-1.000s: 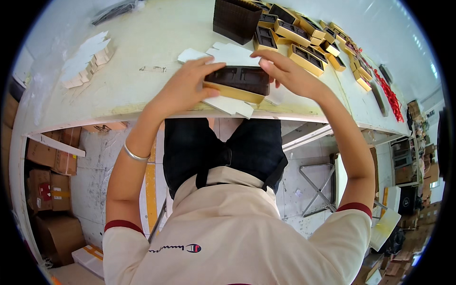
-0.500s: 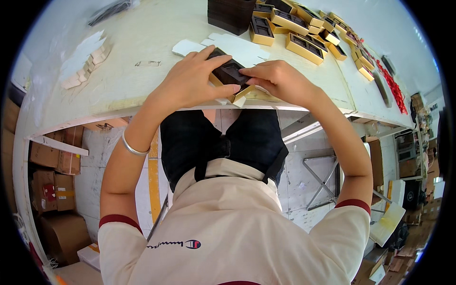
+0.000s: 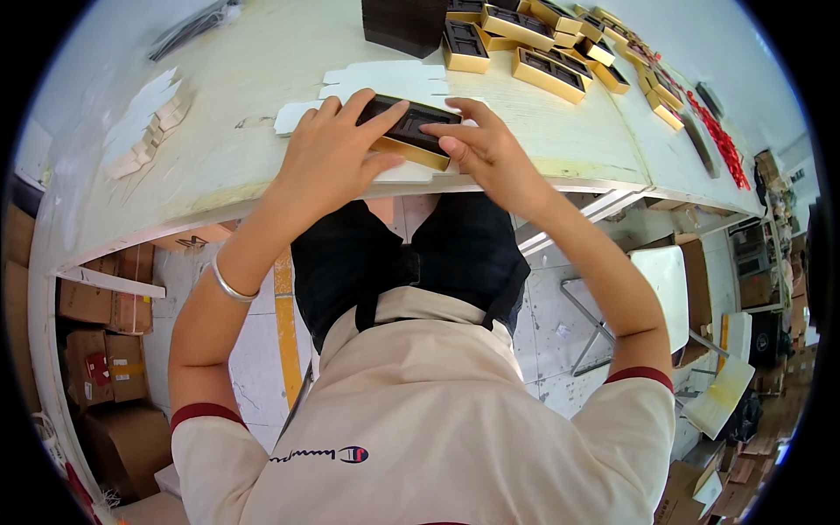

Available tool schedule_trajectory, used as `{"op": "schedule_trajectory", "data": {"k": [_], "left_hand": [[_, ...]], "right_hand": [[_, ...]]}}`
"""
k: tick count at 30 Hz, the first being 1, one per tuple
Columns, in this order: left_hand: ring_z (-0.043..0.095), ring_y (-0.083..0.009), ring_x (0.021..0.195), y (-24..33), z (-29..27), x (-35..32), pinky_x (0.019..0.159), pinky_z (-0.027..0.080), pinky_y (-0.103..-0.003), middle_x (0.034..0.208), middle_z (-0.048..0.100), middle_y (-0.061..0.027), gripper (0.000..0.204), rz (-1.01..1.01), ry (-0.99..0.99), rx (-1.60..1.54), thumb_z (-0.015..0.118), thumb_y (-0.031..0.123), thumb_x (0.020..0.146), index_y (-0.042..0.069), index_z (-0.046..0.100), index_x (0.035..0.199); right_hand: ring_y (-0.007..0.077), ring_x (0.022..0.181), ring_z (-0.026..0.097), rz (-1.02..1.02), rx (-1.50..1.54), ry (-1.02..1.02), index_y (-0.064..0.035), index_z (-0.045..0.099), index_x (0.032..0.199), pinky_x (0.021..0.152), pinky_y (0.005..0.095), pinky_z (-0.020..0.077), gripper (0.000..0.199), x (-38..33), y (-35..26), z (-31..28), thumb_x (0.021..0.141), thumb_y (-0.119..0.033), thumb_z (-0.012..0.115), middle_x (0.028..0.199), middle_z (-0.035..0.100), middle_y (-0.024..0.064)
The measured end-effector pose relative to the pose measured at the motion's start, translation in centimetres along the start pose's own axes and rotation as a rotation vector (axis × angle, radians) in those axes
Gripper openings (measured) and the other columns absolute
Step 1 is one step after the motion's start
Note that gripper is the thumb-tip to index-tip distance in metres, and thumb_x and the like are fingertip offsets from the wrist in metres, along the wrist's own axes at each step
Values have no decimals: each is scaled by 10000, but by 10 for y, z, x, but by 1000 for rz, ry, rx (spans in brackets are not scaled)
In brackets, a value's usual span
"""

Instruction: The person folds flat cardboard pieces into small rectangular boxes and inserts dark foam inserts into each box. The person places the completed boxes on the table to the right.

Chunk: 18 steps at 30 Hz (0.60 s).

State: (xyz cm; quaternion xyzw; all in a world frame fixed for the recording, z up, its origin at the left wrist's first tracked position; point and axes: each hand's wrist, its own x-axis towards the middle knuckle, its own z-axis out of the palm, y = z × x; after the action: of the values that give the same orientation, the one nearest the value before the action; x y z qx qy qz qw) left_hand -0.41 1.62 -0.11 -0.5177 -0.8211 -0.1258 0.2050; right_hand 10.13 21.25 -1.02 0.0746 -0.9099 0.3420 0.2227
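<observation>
A gold box with a dark brown compartment insert rests in front of me near the table's edge, on flat white card blanks. My left hand grips its left end, thumb along the gold front wall and fingers over the top. With fingers apart, my right hand is at the other end. Its index fingertip touches the insert, and its thumb is beside the box's right corner. The insert's left part is hidden under my left fingers.
Beyond the box stands a dark brown stack. Several gold boxes with dark inserts lie piled at the far right, near red ribbon-like strips. Folded white card pieces stand at the left. The table's front edge runs below my wrists.
The box has turned to lie more crosswise and shifted slightly left. Its insert now sits lower inside it. My right fingers have spread from a pinch at the insert.
</observation>
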Motion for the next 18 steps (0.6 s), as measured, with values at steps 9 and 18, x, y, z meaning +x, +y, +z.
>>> {"op": "schedule_trajectory", "data": {"k": [9,18], "left_hand": [[434,-312,1208,-15,13,2,998,374,-378,1294,481,-140,467,26,29,-181,636,255,816,45,554,1224],[421,-312,1217,-22,8,10,997,369,-371,1365,373,-130,605,-30,-163,-390,626,202,820,140,396,1376]], "right_hand": [[306,1162,498,-469,-613,224,-33,573,1118,987,454,370,387,-14,10,27,773,-184,663,1169,564,142],[402,1183,445,-256,-189,184,-22,639,1063,986,436,367,336,-11,3,20,791,-218,670,1242,474,276]]}}
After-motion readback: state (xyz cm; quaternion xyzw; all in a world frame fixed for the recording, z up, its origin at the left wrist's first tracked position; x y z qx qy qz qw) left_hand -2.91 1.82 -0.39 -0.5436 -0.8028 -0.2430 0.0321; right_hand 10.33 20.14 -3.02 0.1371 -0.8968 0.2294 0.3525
